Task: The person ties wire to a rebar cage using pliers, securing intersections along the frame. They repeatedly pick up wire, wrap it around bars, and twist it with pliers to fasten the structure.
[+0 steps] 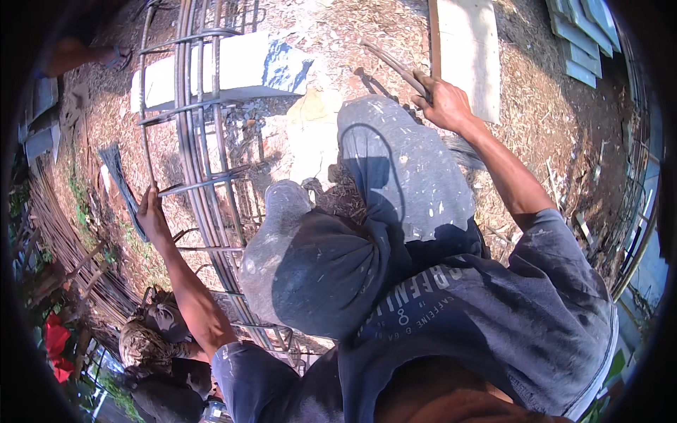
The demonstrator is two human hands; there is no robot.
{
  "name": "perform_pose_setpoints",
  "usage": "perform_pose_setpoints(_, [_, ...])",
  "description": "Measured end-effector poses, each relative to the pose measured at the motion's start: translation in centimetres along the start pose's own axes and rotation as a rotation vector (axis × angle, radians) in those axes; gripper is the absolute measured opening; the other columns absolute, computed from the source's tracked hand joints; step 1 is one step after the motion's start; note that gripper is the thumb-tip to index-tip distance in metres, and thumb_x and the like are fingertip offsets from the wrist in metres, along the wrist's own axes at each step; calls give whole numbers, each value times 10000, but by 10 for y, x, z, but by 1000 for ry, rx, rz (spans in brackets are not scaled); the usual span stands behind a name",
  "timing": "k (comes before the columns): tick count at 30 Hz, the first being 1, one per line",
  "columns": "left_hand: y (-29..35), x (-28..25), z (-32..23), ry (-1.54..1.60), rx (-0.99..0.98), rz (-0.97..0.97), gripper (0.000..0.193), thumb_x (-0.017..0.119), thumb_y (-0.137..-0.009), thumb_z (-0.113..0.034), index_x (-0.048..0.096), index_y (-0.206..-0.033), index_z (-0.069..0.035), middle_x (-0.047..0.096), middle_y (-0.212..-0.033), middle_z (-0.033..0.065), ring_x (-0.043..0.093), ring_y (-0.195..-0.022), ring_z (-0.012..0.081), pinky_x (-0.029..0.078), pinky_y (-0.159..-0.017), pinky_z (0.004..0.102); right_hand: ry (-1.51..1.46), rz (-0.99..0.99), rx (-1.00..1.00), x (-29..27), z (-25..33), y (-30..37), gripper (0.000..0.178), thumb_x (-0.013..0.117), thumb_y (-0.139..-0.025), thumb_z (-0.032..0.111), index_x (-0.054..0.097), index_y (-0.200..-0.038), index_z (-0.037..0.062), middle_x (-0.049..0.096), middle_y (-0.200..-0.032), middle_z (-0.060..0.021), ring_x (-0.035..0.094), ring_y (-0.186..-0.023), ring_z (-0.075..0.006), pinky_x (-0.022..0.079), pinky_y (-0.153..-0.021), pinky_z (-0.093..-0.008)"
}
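A rebar cage (pixel 190 134) of long bars and square ties runs from the top of the view down along my left side. At its outer left bar is my left hand (pixel 152 217), closed, its fingertips against the steel. A bundle of thin grey tie wire (pixel 121 182) lies along that hand and appears gripped in it; the palm side is hidden. On the right, past my knee, my right hand (pixel 446 103) is wrapped round a pair of long metal pincers (pixel 392 62). Their far end points up and left, apart from the cage.
Under the cage lies a white block (pixel 243 70) with a rough broken end. A pale board (pixel 467 56) stands at upper right, near stacked grey slabs (pixel 582 35). Loose rods (pixel 74 233) lie far left. Another person (pixel 159 342) is at lower left; someone's foot (pixel 116 58) shows upper left.
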State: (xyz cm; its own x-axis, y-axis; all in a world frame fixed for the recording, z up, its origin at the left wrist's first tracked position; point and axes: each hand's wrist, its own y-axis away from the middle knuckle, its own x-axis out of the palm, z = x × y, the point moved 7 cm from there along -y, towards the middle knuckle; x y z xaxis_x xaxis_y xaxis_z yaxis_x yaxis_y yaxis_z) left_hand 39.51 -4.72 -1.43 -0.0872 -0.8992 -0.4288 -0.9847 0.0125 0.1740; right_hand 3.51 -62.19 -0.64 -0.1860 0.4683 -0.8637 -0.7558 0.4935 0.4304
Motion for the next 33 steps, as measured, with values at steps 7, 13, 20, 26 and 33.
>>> perform_pose_setpoints(7, [13, 9, -20, -203, 60, 36, 605, 631, -913, -434, 557, -1314, 14, 618, -1210, 178, 513, -1142, 248, 348, -1028, 398, -268, -87, 98, -13, -85, 21, 360, 591, -940, 299, 658, -1200, 60, 699, -991, -183, 684, -892, -303, 527, -879, -453])
perform_pose_setpoints(13, [31, 20, -100, -502, 390, -268, 563, 629, -896, -485, 640, -1233, -34, 645, -1217, 175, 574, -1137, 301, 402, -1005, 480, -352, 222, 560, 131, -185, 130, 335, 651, -909, 332, 710, -1010, 19, 708, -853, -183, 681, -756, -244, 549, -767, -425])
perform_pose_setpoints(20, [120, 126, -286, -512, 717, -48, 453, 650, -926, -315, 612, -1243, 6, 609, -1271, 157, 585, -1157, 258, 494, -1001, 406, -518, -232, 822, 165, -142, 124, 450, 728, -780, 461, 719, -1010, 74, 701, -948, -219, 672, -938, -364, 498, -838, -465])
perform_pose_setpoints(26, [198, 254, -353, -403, 971, 372, 348, 675, -909, -182, 643, -1215, -21, 581, -1317, 145, 563, -1199, 261, 492, -989, 380, -989, -486, 513, 192, -163, 160, 163, 710, -844, 179, 726, -880, 20, 705, -841, -115, 615, -726, -174, 494, -693, -319])
perform_pose_setpoints(33, [292, 360, -336, -505, 1016, 963, 328, 723, -846, -216, 702, -1155, -109, 639, -1246, 120, 596, -1175, 285, 483, -963, 411, -1324, -416, 775, 154, -135, 192, 128, 676, -909, 114, 707, -927, -10, 687, -862, -20, 584, -800, -106, 477, -762, -281])
